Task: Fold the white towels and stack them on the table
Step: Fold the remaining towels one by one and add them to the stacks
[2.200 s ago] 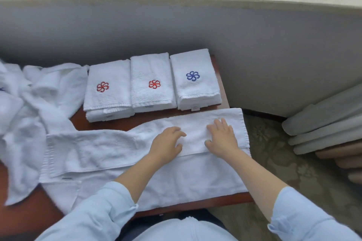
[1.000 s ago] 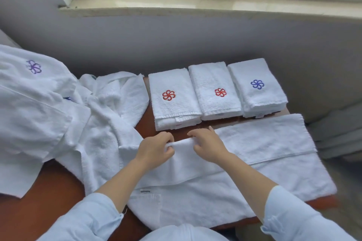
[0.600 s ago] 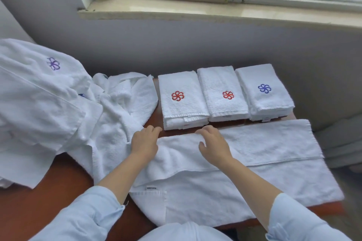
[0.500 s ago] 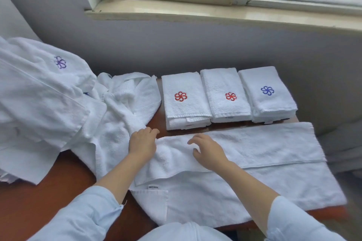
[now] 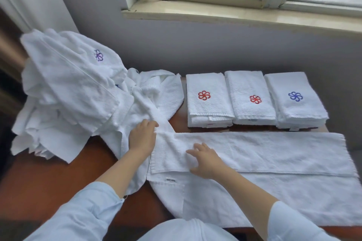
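Now that the left hand [image 5: 142, 139] and right hand [image 5: 205, 160] have been slid to the left end of the towel [image 5: 274, 152] on the bench [image 5: 49, 182], each grip flat and holding nothing, the long fold is judged finished.

The long white terry towel [image 5: 274, 150] runs off the right edge, so its near right corner is cut off. The print on its small white sewn label [image 5: 170, 179] is too small to read. The left hand [image 5: 142, 140] hides its thumb, perhaps under the towel's end. A blue mark [image 5: 117, 85] lies half buried in the crumpled white towel heap [image 5: 68, 92].
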The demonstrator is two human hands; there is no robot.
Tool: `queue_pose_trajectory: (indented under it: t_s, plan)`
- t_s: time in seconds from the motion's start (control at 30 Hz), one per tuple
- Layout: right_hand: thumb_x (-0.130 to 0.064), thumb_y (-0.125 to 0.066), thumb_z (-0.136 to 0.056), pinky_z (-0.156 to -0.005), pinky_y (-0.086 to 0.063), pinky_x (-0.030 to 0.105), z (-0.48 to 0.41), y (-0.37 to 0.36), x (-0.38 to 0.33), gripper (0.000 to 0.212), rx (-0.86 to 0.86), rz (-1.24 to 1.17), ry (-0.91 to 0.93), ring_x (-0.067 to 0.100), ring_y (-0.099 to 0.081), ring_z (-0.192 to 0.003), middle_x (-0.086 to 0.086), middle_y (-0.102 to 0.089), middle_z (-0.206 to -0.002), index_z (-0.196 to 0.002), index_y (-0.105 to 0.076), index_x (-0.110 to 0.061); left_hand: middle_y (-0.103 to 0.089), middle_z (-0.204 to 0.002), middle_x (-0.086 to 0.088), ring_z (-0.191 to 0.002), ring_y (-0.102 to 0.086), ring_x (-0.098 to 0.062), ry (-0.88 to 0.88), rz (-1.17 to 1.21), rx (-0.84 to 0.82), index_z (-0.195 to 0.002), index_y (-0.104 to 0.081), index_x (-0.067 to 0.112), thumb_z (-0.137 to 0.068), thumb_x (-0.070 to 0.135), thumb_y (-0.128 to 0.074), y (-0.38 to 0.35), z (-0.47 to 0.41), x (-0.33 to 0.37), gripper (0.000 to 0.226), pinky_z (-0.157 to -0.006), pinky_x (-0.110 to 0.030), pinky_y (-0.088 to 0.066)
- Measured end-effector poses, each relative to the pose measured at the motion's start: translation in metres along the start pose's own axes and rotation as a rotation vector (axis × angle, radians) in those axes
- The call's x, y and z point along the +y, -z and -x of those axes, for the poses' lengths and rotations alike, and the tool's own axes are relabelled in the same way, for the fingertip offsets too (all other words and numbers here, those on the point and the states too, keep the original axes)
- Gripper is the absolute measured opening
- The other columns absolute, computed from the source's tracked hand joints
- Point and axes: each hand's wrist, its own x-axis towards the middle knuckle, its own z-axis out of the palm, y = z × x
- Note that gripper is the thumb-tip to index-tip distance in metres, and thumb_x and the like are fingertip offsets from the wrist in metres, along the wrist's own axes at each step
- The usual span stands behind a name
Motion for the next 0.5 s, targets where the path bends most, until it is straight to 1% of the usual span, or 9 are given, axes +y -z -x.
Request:
queue_pose_trajectory:
  t_s: [0.07,0.13,0.23,0.3,0.37,0.4,0.43,0.5]
  plan:
    - [-0.030,-0.060,-0.088,-0.117,-0.018,0.044,0.000,-0.005,-0.005,0.057,-0.007,0.002,0.046,0.025,-0.016,-0.146,0.001,-0.028,-0.153,-0.143,-0.044,-0.029,-0.053,-0.120,0.001,-0.106,-0.053,-0.020,0.011,0.037,-0.008,-0.122,-0.053,0.024,-0.097,0.023,-0.052,-0.001,0.005,-0.002,0.025,-0.074,-0.031,-0.038]
    - [-0.028,-0.057,-0.091,-0.120,-0.013,0.045,-0.002,-0.010,-0.010,0.056,-0.038,0.014,0.100,0.023,-0.009,-0.150,-0.001,-0.022,-0.158,-0.145,-0.043,-0.028,-0.054,-0.118,0.003,-0.102,-0.056,-0.020,0.056,0.100,-0.058,-0.118,-0.051,0.022,-0.097,0.027,-0.053,-0.003,0.013,-0.005,0.022,-0.072,-0.032,-0.040]
    - [-0.023,-0.051,-0.092,-0.121,-0.005,0.049,-0.004,-0.017,-0.021,0.050,-0.103,0.010,0.179,0.020,-0.003,-0.152,-0.002,-0.013,-0.163,-0.142,-0.045,-0.027,-0.060,-0.105,0.004,-0.093,-0.062,-0.021,0.120,0.124,-0.145,-0.114,-0.046,0.021,-0.095,0.032,-0.054,-0.003,0.026,-0.009,0.023,-0.071,-0.034,-0.044]
    - [-0.016,-0.048,-0.091,-0.120,-0.003,0.050,-0.005,-0.023,-0.029,0.050,-0.139,0.024,0.237,0.019,-0.004,-0.151,0.000,-0.016,-0.162,-0.140,-0.047,-0.025,-0.059,-0.095,0.008,-0.088,-0.061,-0.018,0.067,0.135,-0.207,-0.106,-0.049,0.025,-0.093,0.032,-0.057,-0.004,0.036,-0.013,0.017,-0.072,-0.033,-0.046]
    - [-0.009,-0.045,-0.090,-0.121,-0.003,0.045,-0.005,-0.027,-0.036,0.056,-0.173,-0.032,0.263,0.015,-0.009,-0.151,-0.002,-0.023,-0.162,-0.144,-0.047,-0.023,-0.059,-0.090,0.011,-0.087,-0.058,-0.012,-0.037,0.172,-0.284,-0.097,-0.054,0.031,-0.090,0.031,-0.059,-0.007,0.046,-0.016,0.009,-0.075,-0.030,-0.047]
    - [-0.006,-0.042,-0.089,-0.122,-0.007,0.040,-0.004,-0.028,-0.038,0.058,-0.175,-0.123,0.238,0.011,-0.015,-0.150,-0.005,-0.029,-0.160,-0.143,-0.049,-0.024,-0.060,-0.090,0.013,-0.089,-0.057,-0.009,-0.087,0.177,-0.323,-0.096,-0.056,0.033,-0.090,0.031,-0.060,-0.009,0.052,-0.016,0.007,-0.075,-0.027,-0.046]
    - [-0.004,-0.041,-0.088,-0.121,-0.017,0.033,-0.003,-0.029,-0.040,0.058,-0.152,-0.226,0.190,0.008,-0.027,-0.146,-0.008,-0.040,-0.155,-0.140,-0.054,-0.026,-0.061,-0.092,0.014,-0.091,-0.056,-0.007,-0.124,0.175,-0.347,-0.096,-0.059,0.033,-0.089,0.031,-0.060,-0.011,0.057,-0.015,0.007,-0.077,-0.026,-0.045]
    - [-0.004,-0.040,-0.088,-0.107,-0.039,0.027,0.000,-0.028,-0.039,0.053,-0.026,-0.365,0.079,0.006,-0.050,-0.130,-0.013,-0.061,-0.134,-0.128,-0.064,-0.029,-0.062,-0.096,0.016,-0.097,-0.054,-0.005,-0.162,0.166,-0.338,-0.100,-0.063,0.032,-0.089,0.029,-0.060,-0.017,0.063,-0.014,0.012,-0.082,-0.025,-0.044]
